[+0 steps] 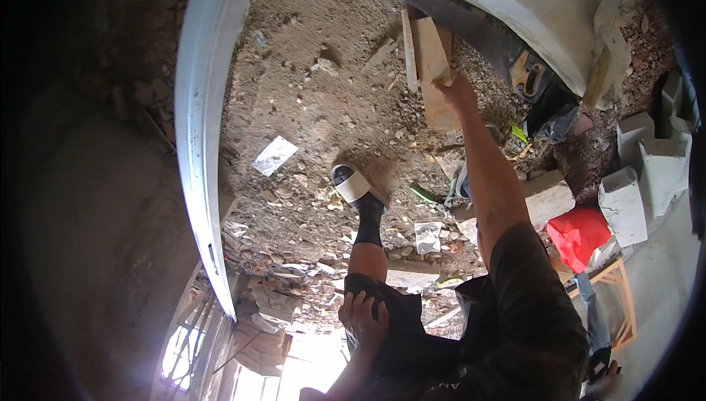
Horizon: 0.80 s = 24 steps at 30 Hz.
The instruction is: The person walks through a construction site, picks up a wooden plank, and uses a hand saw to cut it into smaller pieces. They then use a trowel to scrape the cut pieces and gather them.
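My right hand [457, 97] reaches forward with its fingers closed on a flat wooden board [441, 112] near the ground. Another light wooden piece [429, 44] and a narrow strip [409, 48] lie against that board, just beyond the hand. My left hand [363, 318] lies on my left thigh, fingers spread over the dark shorts, with nothing in it. To the right of the boards is a handsaw handle [526, 77] of brown wood, beside dark plastic [553, 115].
A long pale metal beam [198, 99] runs down the left side. Rubble covers the ground around my sandalled foot [355, 186]. Grey blocks [624, 206], a red bag [577, 235] and a wooden frame [625, 298] stand on the right. A large pale slab [529, 4] lies far right.
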### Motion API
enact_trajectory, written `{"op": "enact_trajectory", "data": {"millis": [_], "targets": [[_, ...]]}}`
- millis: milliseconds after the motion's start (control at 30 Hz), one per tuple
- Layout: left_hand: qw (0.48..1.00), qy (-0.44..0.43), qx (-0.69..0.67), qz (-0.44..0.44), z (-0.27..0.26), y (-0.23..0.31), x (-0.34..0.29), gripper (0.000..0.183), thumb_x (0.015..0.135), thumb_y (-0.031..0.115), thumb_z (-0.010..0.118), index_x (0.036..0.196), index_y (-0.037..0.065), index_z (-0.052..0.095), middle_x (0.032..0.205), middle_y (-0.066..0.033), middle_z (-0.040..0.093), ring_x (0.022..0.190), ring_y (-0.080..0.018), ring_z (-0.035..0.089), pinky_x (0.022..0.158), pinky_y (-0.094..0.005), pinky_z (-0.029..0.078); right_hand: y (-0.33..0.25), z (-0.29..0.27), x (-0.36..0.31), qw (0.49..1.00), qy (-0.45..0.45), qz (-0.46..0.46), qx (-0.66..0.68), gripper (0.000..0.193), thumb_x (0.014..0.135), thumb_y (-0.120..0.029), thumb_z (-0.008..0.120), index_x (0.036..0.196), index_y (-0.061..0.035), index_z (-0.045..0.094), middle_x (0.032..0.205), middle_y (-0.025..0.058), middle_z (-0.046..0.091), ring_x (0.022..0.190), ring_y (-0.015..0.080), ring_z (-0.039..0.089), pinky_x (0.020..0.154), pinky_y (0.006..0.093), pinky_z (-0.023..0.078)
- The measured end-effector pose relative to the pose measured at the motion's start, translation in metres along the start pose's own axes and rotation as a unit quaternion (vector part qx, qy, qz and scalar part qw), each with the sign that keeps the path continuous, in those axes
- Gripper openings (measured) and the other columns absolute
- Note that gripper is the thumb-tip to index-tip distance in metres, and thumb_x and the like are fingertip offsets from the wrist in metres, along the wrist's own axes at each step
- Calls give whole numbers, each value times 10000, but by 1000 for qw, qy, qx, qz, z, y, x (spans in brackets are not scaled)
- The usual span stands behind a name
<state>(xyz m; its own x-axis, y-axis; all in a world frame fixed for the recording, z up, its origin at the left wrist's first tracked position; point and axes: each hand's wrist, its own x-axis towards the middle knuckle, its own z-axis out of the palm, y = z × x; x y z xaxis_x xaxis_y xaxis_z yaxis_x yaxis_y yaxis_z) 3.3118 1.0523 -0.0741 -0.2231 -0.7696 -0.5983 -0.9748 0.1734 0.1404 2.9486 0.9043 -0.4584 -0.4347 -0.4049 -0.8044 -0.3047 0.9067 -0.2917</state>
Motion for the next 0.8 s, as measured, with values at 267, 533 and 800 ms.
{"op": "enact_trajectory", "data": {"millis": [267,533,800], "targets": [[1000,-4,7,-9,3,-16,-4,241,728,230,676,888,57,624,1069,-104,595,1140,-338,468,936,-514,320,-39,19,-11,982,170,50,-59,771,690,-489,704,1238,-20,434,1221,202,497,1108,365,506,847,480,451],[1000,12,0,15,-2,-20,1,245,730,235,675,888,55,621,1069,-103,596,1133,-333,475,941,-511,309,-7,10,6,989,-6,-20,149,736,662,-463,741,1145,46,520,971,204,639,877,314,635,773,408,499],[998,29,-36,43,-6,-26,0,265,732,236,676,915,55,611,1052,-132,598,1099,-357,495,939,-490,330,-38,-80,-139,960,-168,44,222,638,699,-422,718,1107,46,573,960,165,650,823,249,648,733,342,521]]}}
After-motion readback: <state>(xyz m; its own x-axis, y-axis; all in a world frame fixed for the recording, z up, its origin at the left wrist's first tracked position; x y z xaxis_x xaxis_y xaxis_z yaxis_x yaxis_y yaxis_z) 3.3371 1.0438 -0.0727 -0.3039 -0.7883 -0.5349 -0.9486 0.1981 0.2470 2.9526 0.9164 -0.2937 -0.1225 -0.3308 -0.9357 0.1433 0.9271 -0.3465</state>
